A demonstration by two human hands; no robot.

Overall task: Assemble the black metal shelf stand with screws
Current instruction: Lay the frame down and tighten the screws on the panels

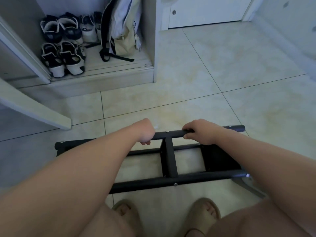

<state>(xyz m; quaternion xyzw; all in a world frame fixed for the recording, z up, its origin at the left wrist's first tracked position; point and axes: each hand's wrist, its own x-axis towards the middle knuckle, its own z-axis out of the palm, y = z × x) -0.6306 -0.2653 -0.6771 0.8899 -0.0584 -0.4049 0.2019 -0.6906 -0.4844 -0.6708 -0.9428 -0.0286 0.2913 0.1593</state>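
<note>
The head view looks down at a tiled floor (222,69). The black stand (168,161) sits low on it, just in front of the person's feet in tan slippers (206,211). Much of the job looks done. A far bar (172,133) and a near bar (150,183) run side by side, and a short post (170,156) joins them in the middle. A dark side piece (217,156) joins them on the right. Small silver screws (175,184) show where the parts meet: one on the near bar, one on the far bar, and one at some bar ends. No loose screws, spare parts or tool can be seen, so I think little is left, maybe only a check that it is firm, or a lift to stand it up. I cannot tell if each screw is tight. Now the grip. The left hand (145,131) is curled round the far bar to the left of the post, and its fingertips peek out under the bar. The right hand (200,132) holds the same bar to the right of the post, fingers over the top and thumb below. Both hands are clenched on the bar, not loose. At the back an open cupboard holds shoes (61,48) and a pale bag (123,31), well apart from the stand.
</note>
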